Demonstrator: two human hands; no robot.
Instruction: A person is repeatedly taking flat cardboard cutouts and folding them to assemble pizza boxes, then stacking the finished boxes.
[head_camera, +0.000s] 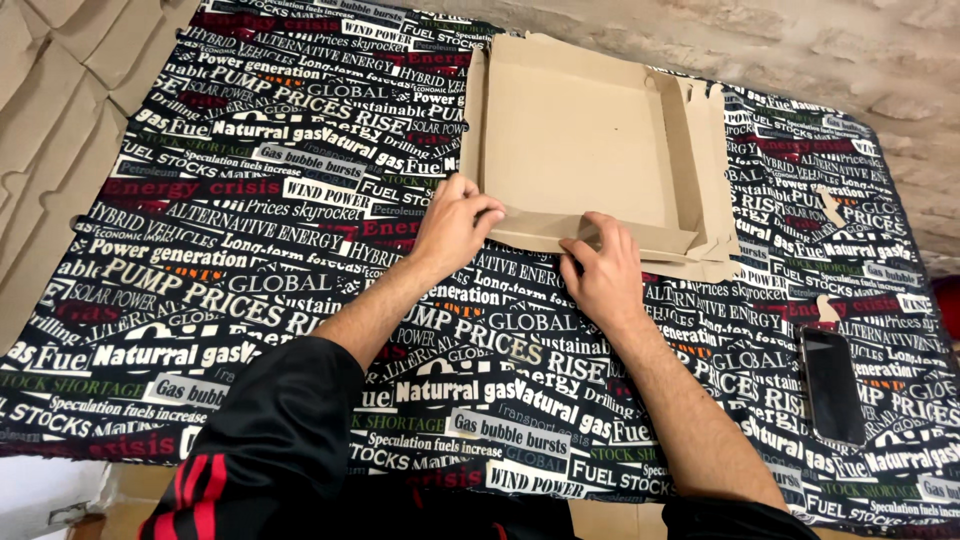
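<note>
A flat brown cardboard box blank (580, 140), partly folded into a shallow tray, lies on the table at the upper middle. My left hand (455, 225) grips the near left corner of its front flap, fingers curled over the edge. My right hand (600, 270) pinches the same near flap a little to the right, pressing the folded strip down. The right side wall of the box stands partly raised, with loose flaps beyond it.
The table wears a black cloth (250, 290) printed with white, red and green lettering. A dark phone (832, 385) lies at the right, with small cardboard scraps (828, 310) above it. Flat cardboard sheets (50, 120) lean at the left; a rough wall (800, 50) behind.
</note>
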